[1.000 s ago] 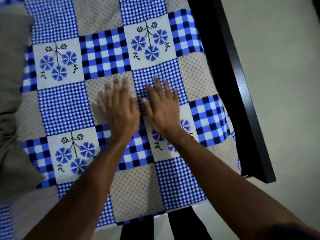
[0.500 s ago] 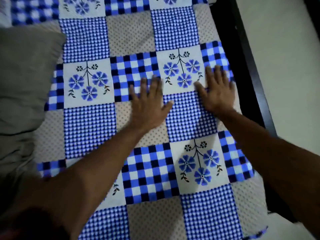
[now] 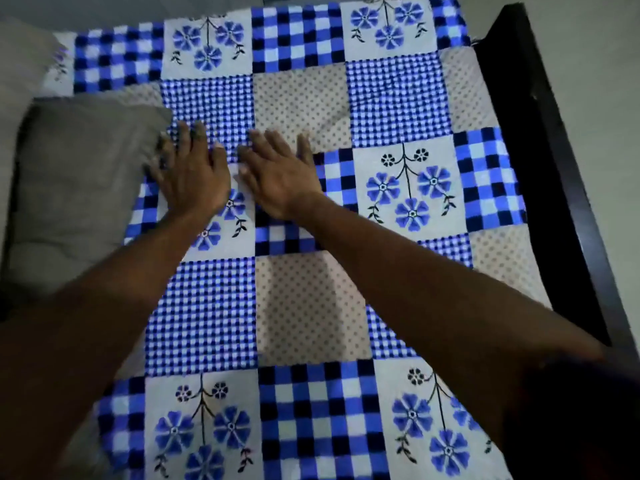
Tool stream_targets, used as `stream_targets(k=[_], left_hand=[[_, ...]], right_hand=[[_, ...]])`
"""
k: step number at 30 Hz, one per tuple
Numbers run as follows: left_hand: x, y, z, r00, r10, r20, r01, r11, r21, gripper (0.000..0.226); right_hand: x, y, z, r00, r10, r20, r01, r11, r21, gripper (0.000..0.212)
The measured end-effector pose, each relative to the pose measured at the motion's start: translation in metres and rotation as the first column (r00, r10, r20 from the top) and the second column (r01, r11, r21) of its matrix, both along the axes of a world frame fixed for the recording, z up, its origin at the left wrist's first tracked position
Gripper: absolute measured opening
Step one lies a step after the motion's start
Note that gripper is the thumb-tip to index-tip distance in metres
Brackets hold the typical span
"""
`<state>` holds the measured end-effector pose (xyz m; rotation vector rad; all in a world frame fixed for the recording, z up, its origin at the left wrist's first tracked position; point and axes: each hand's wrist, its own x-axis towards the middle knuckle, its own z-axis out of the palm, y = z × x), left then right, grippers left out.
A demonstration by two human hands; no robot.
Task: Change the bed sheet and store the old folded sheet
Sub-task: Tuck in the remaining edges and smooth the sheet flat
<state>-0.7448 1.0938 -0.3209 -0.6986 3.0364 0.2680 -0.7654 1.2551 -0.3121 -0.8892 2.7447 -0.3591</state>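
Head view: the blue patchwork bed sheet (image 3: 301, 306) lies spread flat, and it appears to be the fresh one, so the laying looks mostly done. The left hand (image 3: 194, 178) and right hand (image 3: 280, 181) rest side by side on it near the middle. Their fingers are straight, their palms are down, and they grip nothing; this reads as smoothing. No old folded sheet can be made out, so storing it seems left to do.

The sheet's right edge meets the dark bed frame (image 3: 540, 168), with bare floor (image 3: 595, 81) beyond. A grey pillow (image 3: 79, 174) lies just beside the left fingertips and blocks sweeps that way. To the right and toward the far edge the sheet lies open.
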Motion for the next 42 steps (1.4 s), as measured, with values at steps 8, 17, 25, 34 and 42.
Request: stream_targets(k=[8, 17, 25, 34, 42], left_hand=[[-0.086, 0.124, -0.017, 0.948, -0.296, 0.117, 0.302, 0.953, -0.034, 0.077], [-0.111, 0.181, 0.01, 0.905, -0.402, -0.139, 0.419, 0.897, 0.14, 0.06], [-0.126, 0.039, 0.001, 0.991, 0.03, 0.127, -0.028, 1.0, -0.014, 0.062], [-0.238, 0.113, -0.017, 0.993, -0.085, 0.081, 0.091, 0.994, -0.061, 0.074], [-0.234, 0.218, 0.0, 0.879, -0.476, -0.033, 0.477, 0.879, 0.018, 0.063]], right_hand=[[-0.114, 0.19, -0.026, 0.822, -0.558, -0.116, 0.568, 0.819, 0.08, 0.08], [-0.132, 0.186, 0.001, 0.838, -0.516, -0.178, 0.484, 0.853, -0.194, 0.065], [-0.15, 0.033, -0.006, 0.995, 0.086, -0.043, -0.084, 0.995, 0.055, 0.068], [-0.283, 0.184, -0.023, 0.854, -0.494, -0.167, 0.508, 0.859, 0.058, 0.073], [-0.238, 0.216, 0.001, 0.719, -0.651, -0.244, 0.6, 0.758, -0.255, 0.061]])
